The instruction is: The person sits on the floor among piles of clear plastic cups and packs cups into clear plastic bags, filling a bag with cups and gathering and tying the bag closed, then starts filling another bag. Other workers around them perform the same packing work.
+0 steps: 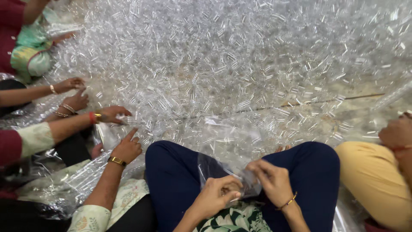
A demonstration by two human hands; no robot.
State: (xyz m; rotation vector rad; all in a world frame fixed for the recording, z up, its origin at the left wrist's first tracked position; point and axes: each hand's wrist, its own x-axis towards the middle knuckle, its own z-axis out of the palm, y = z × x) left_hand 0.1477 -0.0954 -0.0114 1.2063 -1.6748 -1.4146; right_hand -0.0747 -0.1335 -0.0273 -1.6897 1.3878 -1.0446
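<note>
Clear plastic bag (pixel 214 169) between both hands (pixel 216 195)

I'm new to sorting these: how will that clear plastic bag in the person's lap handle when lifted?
Probably floppy: the clear plastic bag crumples between the left hand and right hand. Likely very light, being thin film. Perhaps slippery, given its glossy sheen, like the small clear tubes heaped ahead.
</note>
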